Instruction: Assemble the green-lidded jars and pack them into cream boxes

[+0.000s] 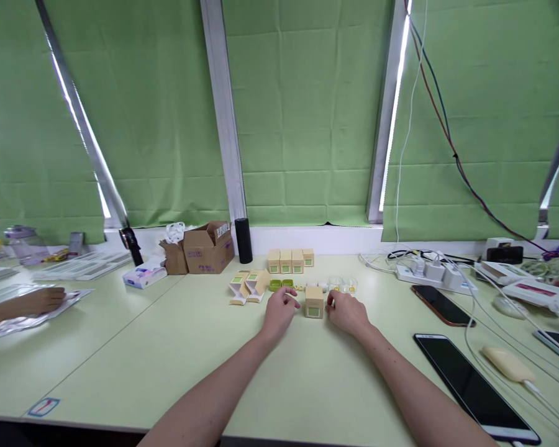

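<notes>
Pale green desk (135, 347) under blinds, crowded at mid-bench. Your left hand (279, 312) and right hand (347, 312) sit loosely curled either side of a small box (314, 302), seemingly gripping nothing. Risk: a careless nudge could topple it into the clear trays (343, 285) just behind.

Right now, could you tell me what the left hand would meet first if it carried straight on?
Probably the small box: the left hand points right and slightly forward toward it, though depth is unclear.
</notes>
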